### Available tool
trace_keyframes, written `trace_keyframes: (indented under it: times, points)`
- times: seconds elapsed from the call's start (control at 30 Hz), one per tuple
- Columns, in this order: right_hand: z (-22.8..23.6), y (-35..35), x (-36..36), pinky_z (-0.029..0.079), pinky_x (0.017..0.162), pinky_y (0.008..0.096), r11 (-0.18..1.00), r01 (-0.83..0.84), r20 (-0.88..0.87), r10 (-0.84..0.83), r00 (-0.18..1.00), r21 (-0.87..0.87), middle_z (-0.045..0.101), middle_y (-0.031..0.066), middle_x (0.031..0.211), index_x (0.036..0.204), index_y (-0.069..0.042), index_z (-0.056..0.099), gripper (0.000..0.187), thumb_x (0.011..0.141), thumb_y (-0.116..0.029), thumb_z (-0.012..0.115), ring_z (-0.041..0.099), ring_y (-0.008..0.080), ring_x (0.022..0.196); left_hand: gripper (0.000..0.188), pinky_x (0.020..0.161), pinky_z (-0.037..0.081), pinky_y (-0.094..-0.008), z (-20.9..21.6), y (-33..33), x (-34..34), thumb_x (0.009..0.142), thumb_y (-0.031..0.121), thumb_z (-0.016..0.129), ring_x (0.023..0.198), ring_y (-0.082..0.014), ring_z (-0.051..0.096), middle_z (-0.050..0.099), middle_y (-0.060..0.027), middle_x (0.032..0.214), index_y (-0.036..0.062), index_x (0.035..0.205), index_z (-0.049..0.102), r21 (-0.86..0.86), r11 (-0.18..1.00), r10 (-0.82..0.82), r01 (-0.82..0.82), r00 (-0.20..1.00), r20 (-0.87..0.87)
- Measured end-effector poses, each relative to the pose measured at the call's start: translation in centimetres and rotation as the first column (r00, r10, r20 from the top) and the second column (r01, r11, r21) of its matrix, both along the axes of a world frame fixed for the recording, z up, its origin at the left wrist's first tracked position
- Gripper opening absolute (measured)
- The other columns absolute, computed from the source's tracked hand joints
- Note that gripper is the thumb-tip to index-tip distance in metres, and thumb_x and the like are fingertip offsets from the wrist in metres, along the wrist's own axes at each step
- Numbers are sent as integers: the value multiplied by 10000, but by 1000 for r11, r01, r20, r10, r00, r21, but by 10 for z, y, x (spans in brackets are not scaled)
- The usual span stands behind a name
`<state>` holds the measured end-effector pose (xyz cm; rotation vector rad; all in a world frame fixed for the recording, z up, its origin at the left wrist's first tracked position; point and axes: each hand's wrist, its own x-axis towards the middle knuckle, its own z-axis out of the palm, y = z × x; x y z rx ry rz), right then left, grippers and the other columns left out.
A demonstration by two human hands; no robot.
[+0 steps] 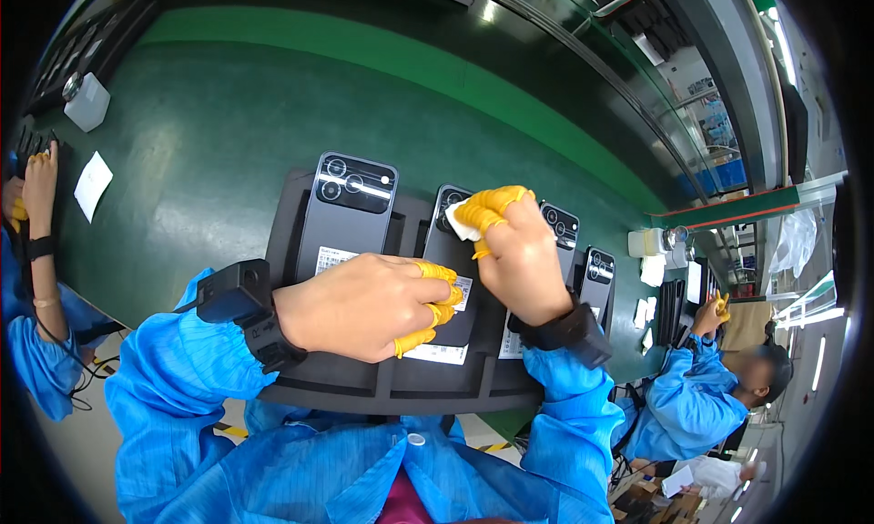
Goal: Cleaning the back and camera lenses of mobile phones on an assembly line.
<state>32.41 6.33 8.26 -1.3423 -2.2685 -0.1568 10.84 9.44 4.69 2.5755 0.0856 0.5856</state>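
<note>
Several dark grey smartphones lie back side up in a black foam tray [414, 404] in front of me. My right hand [521, 262] is closed on a small white wipe [461, 222], pressed against the camera block of the second smartphone from the left [443, 251]. Yellow finger cots cover the fingertips of both hands. My left hand [364, 307] rests palm down across the lower back of that same phone, its fingers slightly bent and apart. To its left lies another smartphone [341, 225]. Two more phones, one partly behind my right hand [563, 228] and one at the tray's right end [596, 278], sit beyond.
On the green table [218, 114], a white bottle [87, 101] and a paper sheet [93, 186] lie at left. White containers [647, 243] and papers stand at right. Co-workers in blue are at the left edge [36, 342] and at right [692, 396].
</note>
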Motion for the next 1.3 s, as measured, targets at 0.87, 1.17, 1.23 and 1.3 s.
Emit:
trace_keyframes:
  times: [0.87,1.17,1.23,1.3]
  points:
    - [17,0,2,534,778,385,1000,-28,21,27,999,14,662,144,933,848,19,712,286,584,89,628,598,323,830,165,792,574,-352,-2,-1,2,720,140,707,955,-266,669,649,-83,1054,14,825,723,27,1000,12,-12,1000,22]
    - [11,9,25,523,808,414,989,106,212,-126,969,106,650,144,889,802,9,712,155,660,38,658,610,333,857,157,785,577,-351,0,-1,0,729,139,705,944,-264,676,642,-73,1088,10,816,721,-8,1000,16,-16,999,-43]
    - [10,6,42,521,807,423,967,236,208,-251,945,95,652,150,896,804,14,711,172,647,58,656,608,348,856,156,785,577,-348,-3,-1,3,725,140,706,941,-264,677,643,-72,1081,9,809,721,28,1000,-1,0,999,35]
    - [11,4,38,517,800,423,952,301,168,-307,937,61,651,151,894,814,22,704,193,639,80,649,605,357,849,155,786,577,-348,-5,-1,3,722,140,707,942,-265,678,643,-73,1080,9,803,721,38,999,8,-10,999,54]
